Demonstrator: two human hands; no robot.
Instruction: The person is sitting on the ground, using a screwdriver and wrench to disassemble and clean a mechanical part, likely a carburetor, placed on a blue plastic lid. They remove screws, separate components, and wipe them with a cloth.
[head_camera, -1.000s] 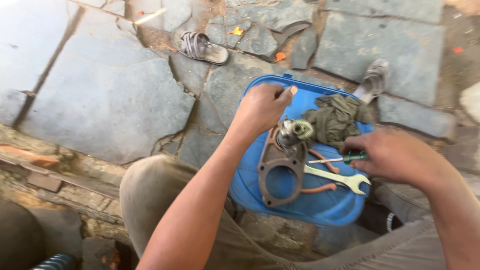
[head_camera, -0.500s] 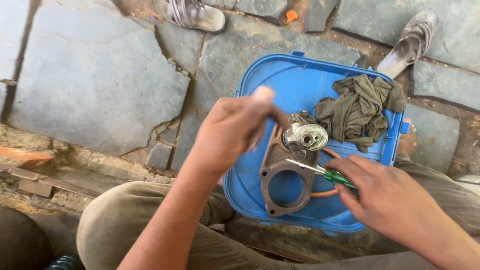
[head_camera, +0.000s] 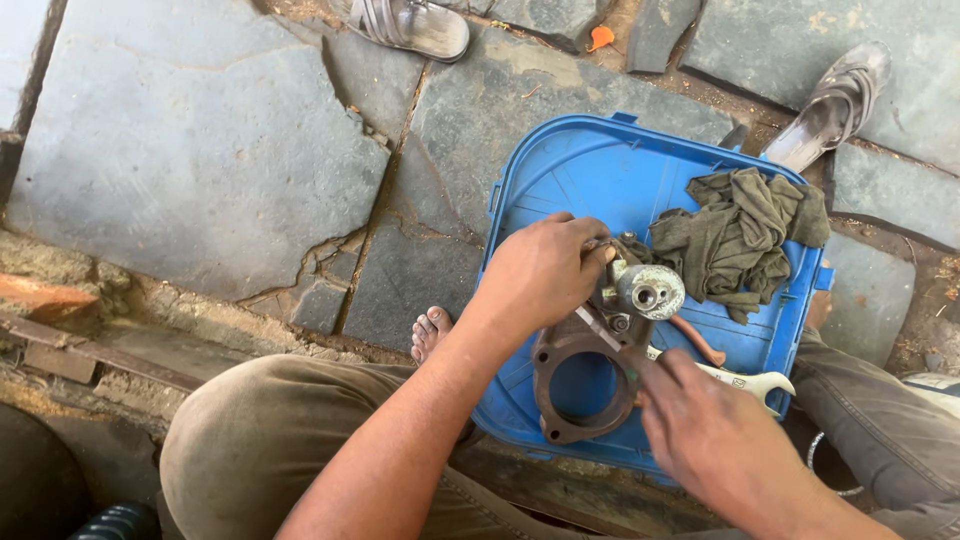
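Note:
My left hand (head_camera: 545, 272) grips a rusty brown metal housing (head_camera: 575, 385) with a round opening, just below its grey cylindrical end (head_camera: 648, 290). The part rests on a blue plastic lid (head_camera: 560, 175). My right hand (head_camera: 705, 425) holds a thin screwdriver (head_camera: 600, 332) whose shaft points up-left into the part near my left fingers. A silver spanner (head_camera: 755, 381) lies under my right hand, next to a curved orange piece (head_camera: 697, 341).
A crumpled olive rag (head_camera: 740, 235) lies on the lid's right side. Sandals sit on the stone paving at top centre (head_camera: 410, 22) and top right (head_camera: 835, 100). My bare toes (head_camera: 432, 333) show by the lid's left edge. A brick (head_camera: 40, 298) lies far left.
The view has steadied over the lid. My right hand took the screwdriver from the lid and brought its tip to the metal part. My left hand stays on the part.

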